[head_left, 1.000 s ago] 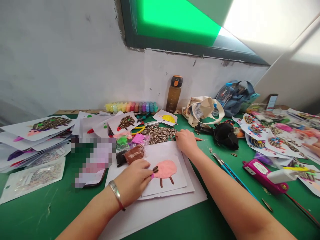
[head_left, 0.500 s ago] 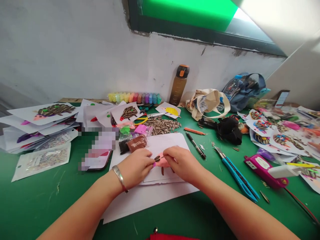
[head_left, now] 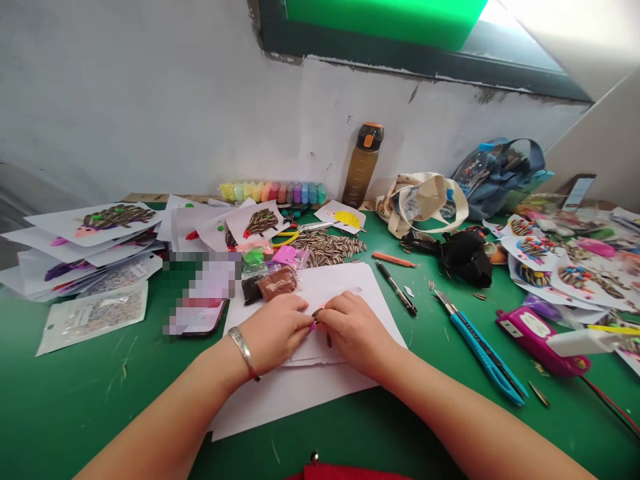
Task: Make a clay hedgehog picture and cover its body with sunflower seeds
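Note:
My left hand (head_left: pixel 281 331), with a silver bangle at the wrist, rests on white paper (head_left: pixel 265 407), its fingers pinched at the left end of a small pink clay shape. My right hand (head_left: pixel 353 330) is closed over the same shape and covers most of it. A dark seed (head_left: pixel 317 312) shows between the fingertips of both hands; which hand grips it is hard to tell. Just behind my left hand lie a bag of brown clay (head_left: pixel 278 283) and a black one (head_left: pixel 252 289). A pile of striped seeds (head_left: pixel 330 248) lies beyond the paper.
Hedgehog pictures (head_left: pixel 100 223) are stacked at the left, near a phone (head_left: pixel 207 319). On the right lie a pen (head_left: pixel 397 288), a blue cutter (head_left: pixel 483 353) and a magenta glue gun (head_left: pixel 540 340). A bottle (head_left: pixel 363 167) and a cloth bag (head_left: pixel 423 203) stand behind.
My right hand has moved in against my left fingertips and now covers the pink shape, which showed more before. The view has shifted slightly.

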{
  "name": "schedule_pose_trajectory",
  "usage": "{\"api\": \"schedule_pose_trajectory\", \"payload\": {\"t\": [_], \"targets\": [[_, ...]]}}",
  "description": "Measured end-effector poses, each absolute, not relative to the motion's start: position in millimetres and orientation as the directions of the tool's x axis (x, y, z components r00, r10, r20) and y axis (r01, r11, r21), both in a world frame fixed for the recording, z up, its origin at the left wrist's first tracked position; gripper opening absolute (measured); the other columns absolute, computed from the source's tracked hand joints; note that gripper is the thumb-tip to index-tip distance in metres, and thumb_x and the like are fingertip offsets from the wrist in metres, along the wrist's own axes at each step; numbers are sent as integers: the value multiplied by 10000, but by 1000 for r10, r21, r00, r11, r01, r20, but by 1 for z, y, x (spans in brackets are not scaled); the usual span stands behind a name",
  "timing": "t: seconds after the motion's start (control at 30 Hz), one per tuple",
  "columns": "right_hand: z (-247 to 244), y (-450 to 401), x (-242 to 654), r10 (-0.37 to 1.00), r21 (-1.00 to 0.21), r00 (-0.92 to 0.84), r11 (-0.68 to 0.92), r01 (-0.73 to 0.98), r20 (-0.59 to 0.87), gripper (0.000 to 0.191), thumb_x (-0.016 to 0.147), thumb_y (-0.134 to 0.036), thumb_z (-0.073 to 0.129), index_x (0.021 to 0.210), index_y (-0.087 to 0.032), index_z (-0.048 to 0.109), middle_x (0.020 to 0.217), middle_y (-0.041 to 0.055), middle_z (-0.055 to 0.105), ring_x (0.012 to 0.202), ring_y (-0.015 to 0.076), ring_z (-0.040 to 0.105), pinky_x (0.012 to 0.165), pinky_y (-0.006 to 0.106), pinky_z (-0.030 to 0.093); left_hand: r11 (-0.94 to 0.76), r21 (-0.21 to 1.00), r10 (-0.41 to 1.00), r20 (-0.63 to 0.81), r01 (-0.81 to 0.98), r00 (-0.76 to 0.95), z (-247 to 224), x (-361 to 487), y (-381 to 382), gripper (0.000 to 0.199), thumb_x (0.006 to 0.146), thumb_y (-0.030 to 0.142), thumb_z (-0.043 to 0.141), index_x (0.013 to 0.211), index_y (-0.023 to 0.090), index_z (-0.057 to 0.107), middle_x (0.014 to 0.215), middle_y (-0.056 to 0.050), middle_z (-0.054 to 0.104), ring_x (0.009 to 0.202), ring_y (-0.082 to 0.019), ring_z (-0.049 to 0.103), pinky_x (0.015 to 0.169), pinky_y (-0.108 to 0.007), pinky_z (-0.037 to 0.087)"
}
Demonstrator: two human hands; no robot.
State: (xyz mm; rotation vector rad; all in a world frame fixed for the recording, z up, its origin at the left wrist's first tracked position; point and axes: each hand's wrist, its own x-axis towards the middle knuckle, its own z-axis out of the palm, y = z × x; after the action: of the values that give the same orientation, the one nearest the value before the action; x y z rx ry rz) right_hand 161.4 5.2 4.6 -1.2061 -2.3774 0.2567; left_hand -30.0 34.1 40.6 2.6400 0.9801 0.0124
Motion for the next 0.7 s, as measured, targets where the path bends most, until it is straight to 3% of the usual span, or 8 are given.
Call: {"api": "schedule_pose_trajectory", "payload": {"t": [0.4,0.7], "targets": [[0,5,161,800,-329,-486,592,736,352,194,890,-110,522,808,-194,677,853,46,649,817,182,471,747,301,333,-733,301,620,-74,610,781,40,-31,35,311,938,213,429,769,169,687,822,-59,559,814,-193,507,735,-318,404],[-6,6,158,801,-341,-506,596,728,320,249,804,-12,513,840,-186,687,854,49,646,828,186,474,755,302,342,-748,286,609,-65,599,791,39,-28,34,299,931,200,439,763,161,684,821,-69,567,822,-201,509,739,-338,416]]}}
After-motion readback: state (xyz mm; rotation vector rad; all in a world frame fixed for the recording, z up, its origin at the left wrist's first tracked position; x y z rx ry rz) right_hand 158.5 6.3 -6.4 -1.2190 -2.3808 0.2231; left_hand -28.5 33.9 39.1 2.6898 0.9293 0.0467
